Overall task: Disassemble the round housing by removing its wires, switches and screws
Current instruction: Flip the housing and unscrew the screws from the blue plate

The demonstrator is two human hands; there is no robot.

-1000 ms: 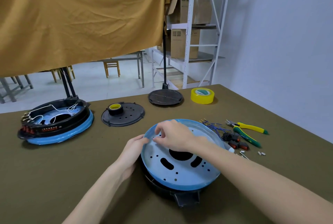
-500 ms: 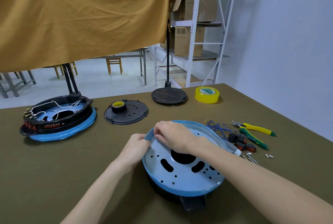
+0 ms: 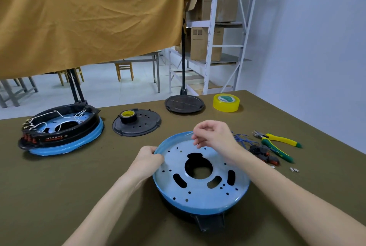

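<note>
Since a second ago the right hand [image 3: 213, 139] has lifted off the near-left rim of the round housing [image 3: 200, 176] and now hovers over its far edge, fingers curled with thumb and forefinger pinched together; whether that grip holds a thin film or anything at all cannot be told. The left hand [image 3: 147, 159] has stayed at the housing's left rim, its grip closed on the blue edge. The housing lies in front of the person on the olive bench [image 3: 69, 186], its pale perforated plate facing up, a black part showing beneath its near edge. Just right of it lie blue wires [image 3: 242, 140], dark switches [image 3: 263, 153] and green-and-yellow pliers [image 3: 277, 143], with small metal pieces [image 3: 294, 170] nearby. Well to the left sits a second housing [image 3: 61, 129] with white wires inside. Farther back are a black disc [image 3: 136, 125] carrying a small tape roll [image 3: 127, 116], another dark disc [image 3: 184, 104], and a yellow tape roll [image 3: 226, 102].
</note>
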